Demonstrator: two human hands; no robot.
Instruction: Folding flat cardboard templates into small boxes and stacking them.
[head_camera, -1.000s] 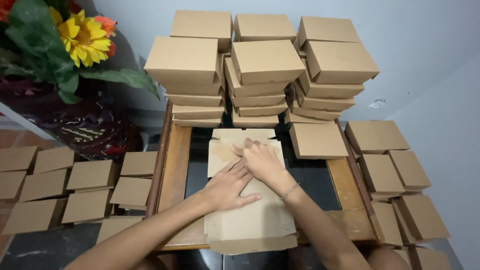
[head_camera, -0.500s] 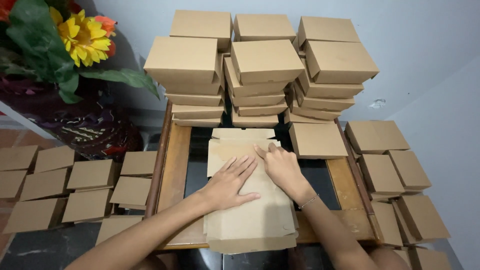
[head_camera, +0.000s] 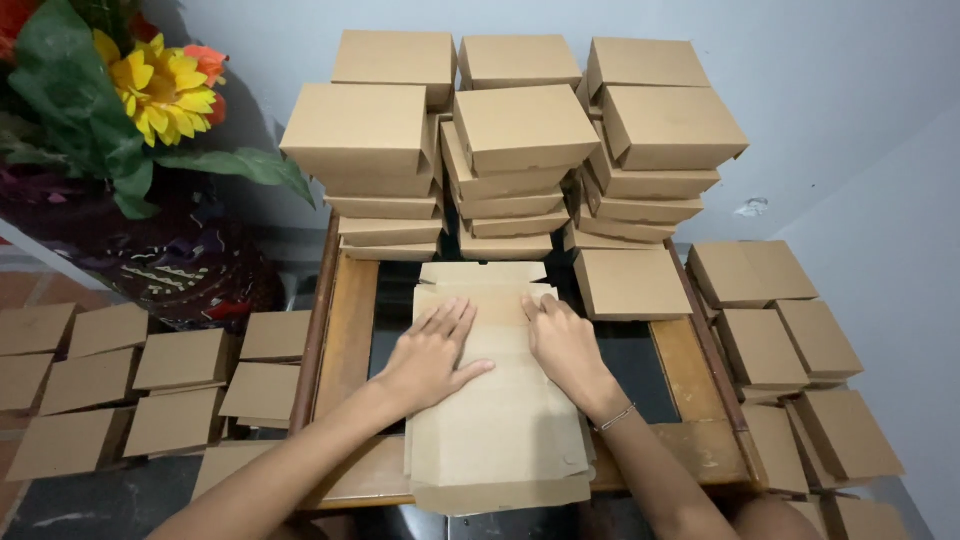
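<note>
While small closed cardboard boxes (head_camera: 150, 385) sit in rows on the floor at far left, below a pot of artificial flowers (head_camera: 150, 85), the work itself is on the wooden-framed table (head_camera: 355, 330) in the middle. Left hand (head_camera: 432, 355) lies flat and palm down on the unfolded cardboard box blank (head_camera: 500, 420), fingers spread and pointing away from the person, gripping nothing, just pressing. Blank's long axis runs straight away from the body, near edge overhanging the table front, far flap (head_camera: 483, 273) reaching toward the stacks of folded boxes (head_camera: 510, 150) at the back. Right hand (head_camera: 565, 345) is also open and flat on the blank, just beside the left, fingertips at about the same crease line in the upper half; thin bracelet (head_camera: 612, 418) on the wrist. Both hands equally near, sheet directly beneath them, most of it lying toward the body from the palms. Single closed box (head_camera: 630, 283) sits right of the blank; more closed boxes (head_camera: 790, 350) on the floor at far right.
</note>
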